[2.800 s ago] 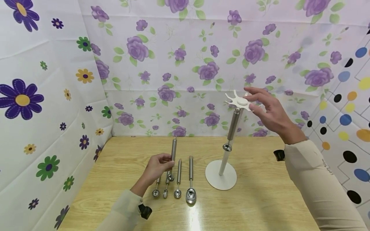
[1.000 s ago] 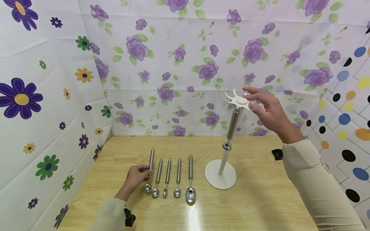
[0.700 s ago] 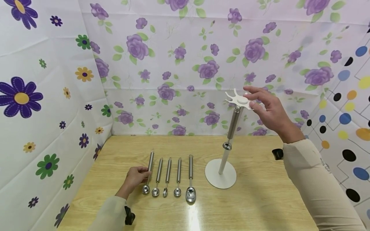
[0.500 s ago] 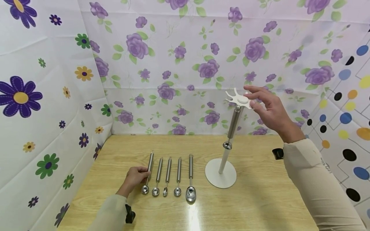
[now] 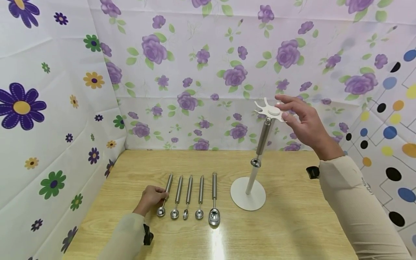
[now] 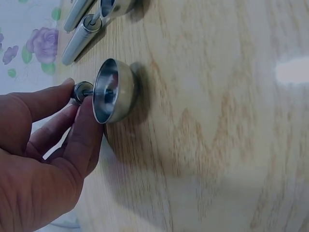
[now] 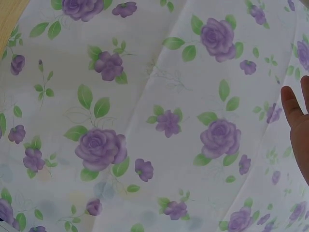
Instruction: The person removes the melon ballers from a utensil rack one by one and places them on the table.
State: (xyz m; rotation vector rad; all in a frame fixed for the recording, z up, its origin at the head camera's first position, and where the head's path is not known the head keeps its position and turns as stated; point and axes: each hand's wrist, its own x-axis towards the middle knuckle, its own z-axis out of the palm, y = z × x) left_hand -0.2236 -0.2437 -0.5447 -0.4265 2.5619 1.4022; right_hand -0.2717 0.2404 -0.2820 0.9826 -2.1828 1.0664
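In the head view my left hand (image 5: 152,198) pinches the steel handle of a round-bowled melon baller (image 5: 161,211) at the left end of a row. The left wrist view shows thumb and fingers on its handle near the neck, and the hollow bowl (image 6: 116,92) close over the wood. My right hand (image 5: 303,122) grips the hooked top (image 5: 272,110) of a white utensil stand, thumb in front and fingers behind. From one hook hangs another scoop (image 5: 264,137), its round bowl down beside the pole. The right wrist view shows only some of the right fingers.
Beside the held baller lie several steel utensils: small round scoops (image 5: 199,213), one turned edge-on (image 5: 185,214), and a larger oval scoop (image 5: 214,217). The stand's round base (image 5: 238,198) rests on the wooden table (image 5: 260,234). Patterned cloth walls (image 5: 208,119) surround it.
My left hand has carried the melon baller left from over the row and lowered it at the left end. The right hand stays on the stand; the head view tilts slightly.
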